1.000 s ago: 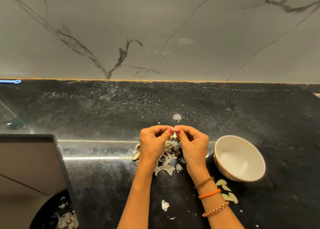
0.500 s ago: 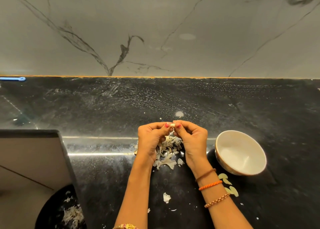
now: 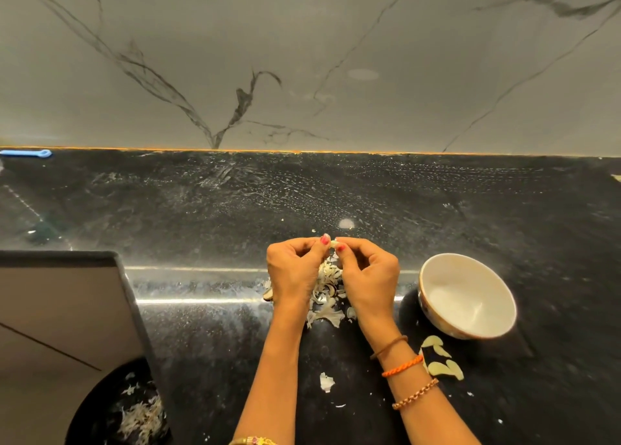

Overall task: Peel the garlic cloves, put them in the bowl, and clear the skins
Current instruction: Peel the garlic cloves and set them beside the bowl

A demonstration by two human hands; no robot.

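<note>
Both hands, left hand and right hand, pinch one garlic clove; the bowl lies beside the right hand, toward the bench's right edge.

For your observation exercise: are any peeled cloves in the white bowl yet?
No, the white bowl shows only bare interior; peeled cloves lie beside it.

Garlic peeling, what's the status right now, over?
Both hands, left and right, pinch one garlic clove above the skin pile. Bowl looks empty; peeled cloves lie beside it. Nothing in the way.
</note>
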